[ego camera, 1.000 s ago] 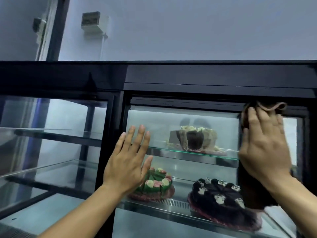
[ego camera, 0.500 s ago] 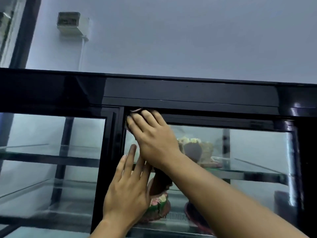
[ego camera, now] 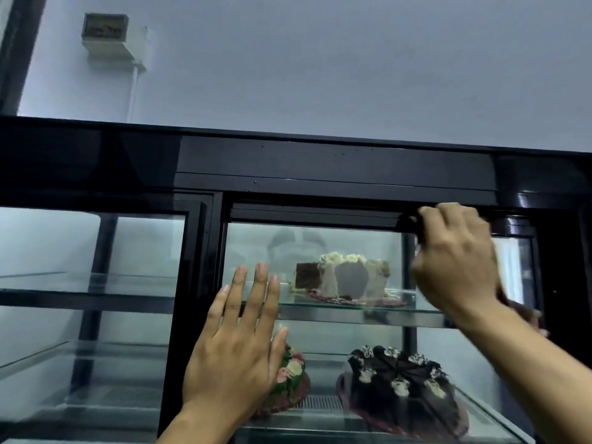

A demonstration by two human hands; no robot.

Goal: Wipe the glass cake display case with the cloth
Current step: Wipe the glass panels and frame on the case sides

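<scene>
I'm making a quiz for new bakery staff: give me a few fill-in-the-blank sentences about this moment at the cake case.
1. The right hand grips a dark ____ at the top of the glass door.
2. The left hand lies flat on the glass and holds ____.
3. The cut cake stands on the ____ shelf.
4. The lower shelf bears ____ cakes.
Missing words: cloth; nothing; upper; two.
</scene>
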